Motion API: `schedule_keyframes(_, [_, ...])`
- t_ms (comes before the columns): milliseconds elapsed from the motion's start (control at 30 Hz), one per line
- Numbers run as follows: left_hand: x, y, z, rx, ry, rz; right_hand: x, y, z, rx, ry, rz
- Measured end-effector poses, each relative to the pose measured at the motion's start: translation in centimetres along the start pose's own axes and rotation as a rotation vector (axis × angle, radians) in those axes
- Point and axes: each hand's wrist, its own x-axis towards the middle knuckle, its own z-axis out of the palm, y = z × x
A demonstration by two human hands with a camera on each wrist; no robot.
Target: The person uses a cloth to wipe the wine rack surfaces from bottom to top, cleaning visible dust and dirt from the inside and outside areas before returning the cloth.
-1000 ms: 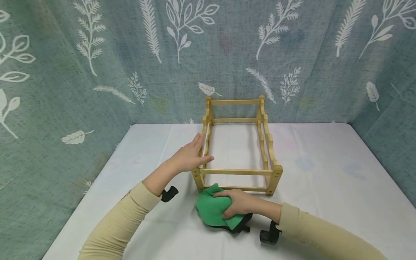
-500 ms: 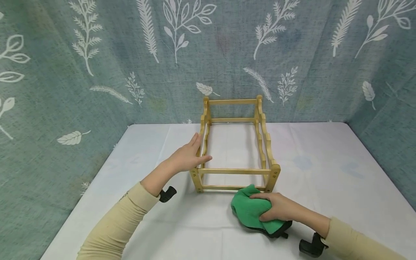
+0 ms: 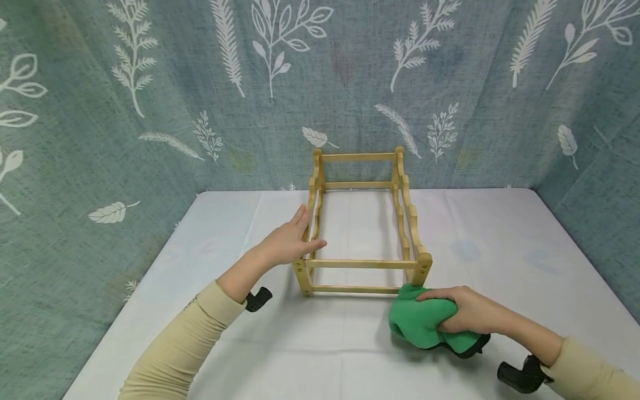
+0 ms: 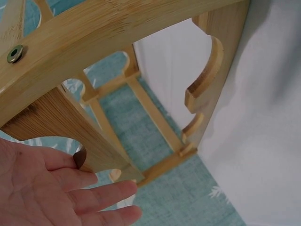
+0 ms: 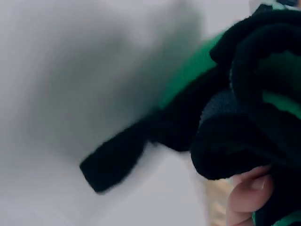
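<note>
A bamboo rack [image 3: 360, 264] with scalloped side rails stands on the white-covered table. My left hand [image 3: 287, 239] rests against its left side near the front, fingers straight and thumb stretched over the rail. The left wrist view shows that hand [image 4: 70, 188] beside the notched wooden side. In my right hand [image 3: 472, 311] is a bunched green cloth [image 3: 420, 319] with black edging, at the rack's front right leg. Up close in the right wrist view, the cloth [image 5: 188, 89] shows its dark edge and a short black loop, with a fingertip curled at it.
White cloth covers the tabletop [image 3: 500, 239]. A blue-green curtain [image 3: 350, 72] with white leaf prints hangs behind the rack and along both sides. Black camera mounts [image 3: 258, 299] sit at the wrists.
My right hand has moved right with the green cloth, from the rack's front left corner along its front to the right leg. The left hand keeps its place on the rack.
</note>
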Motion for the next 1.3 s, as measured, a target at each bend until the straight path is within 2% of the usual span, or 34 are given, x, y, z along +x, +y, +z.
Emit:
schedule_keyframes(167, [-0.1,-0.1,-0.1,0.001,-0.003,-0.007,-1.3,-2.4,-2.6,-0.040,0.039,-0.132])
schedule_keyframes(300, [-0.1,-0.1,-0.1,-0.002,-0.004,-0.006,-2.0,-4.4,-4.0,-0.098,0.075,-0.196])
schedule_keyframes(433, [-0.1,-0.1,-0.1,-0.003,0.000,-0.002,-2.2,-5.2,-4.6,-0.123,0.114,-0.231])
schedule_keyframes(533, [-0.1,-0.1,-0.1,-0.003,0.004,-0.003,-2.1,-4.7,-4.4,-0.102,0.110,-0.217])
schedule_keyframes(700, [-0.1,-0.1,-0.2,-0.005,0.002,-0.009,-1.1,-2.0,-2.7,-0.051,0.046,-0.170])
schedule_keyframes(867, [0.0,0.0,-0.2,-0.008,-0.003,-0.003,0.4,1.0,-0.8,0.000,-0.023,-0.047])
schedule_keyframes(967, [0.1,-0.1,0.0,-0.010,-0.004,-0.004,1.1,1.9,-0.2,0.016,-0.064,0.015])
schedule_keyframes(1133, [0.1,-0.1,0.1,-0.010,-0.004,-0.009,1.1,1.5,-0.5,-0.026,-0.093,0.031])
schedule_keyframes(1300, [0.1,-0.1,0.2,-0.003,-0.001,-0.014,-0.1,-0.9,-2.2,-0.077,-0.072,-0.039])
